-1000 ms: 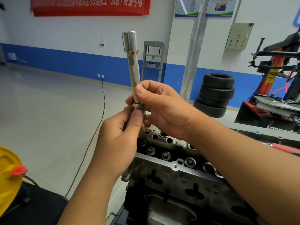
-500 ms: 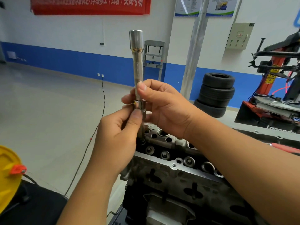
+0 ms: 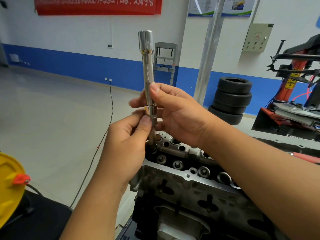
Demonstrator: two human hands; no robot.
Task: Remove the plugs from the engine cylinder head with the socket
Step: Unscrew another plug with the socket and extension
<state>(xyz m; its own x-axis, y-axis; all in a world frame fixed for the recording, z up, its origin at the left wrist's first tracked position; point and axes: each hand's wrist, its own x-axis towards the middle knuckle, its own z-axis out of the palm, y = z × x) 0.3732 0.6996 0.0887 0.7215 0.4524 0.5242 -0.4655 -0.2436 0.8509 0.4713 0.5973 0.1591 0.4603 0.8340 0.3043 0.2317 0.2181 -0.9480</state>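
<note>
Both hands pinch the upright chrome socket extension bar (image 3: 148,87): my left hand (image 3: 128,146) low, my right hand (image 3: 174,115) higher; I judge it must stay plumb in the grey aluminium cylinder head (image 3: 204,186) while turning.

**Auto repair training workshop**

A cylinder head (image 3: 199,184) is sitting on a stand in the foreground, valve gear showing. Stacked tyres (image 3: 231,99) are standing against a blue-and-white wall. A red tyre changer (image 3: 294,80) is occupying the right side. A red banner (image 3: 98,6) and posters (image 3: 220,6) are hanging high on the wall, with a grey control box (image 3: 258,38) mounted beside them. A yellow drum (image 3: 8,184) is showing at the left edge. A black cable (image 3: 103,135) is trailing across the bare floor.
</note>
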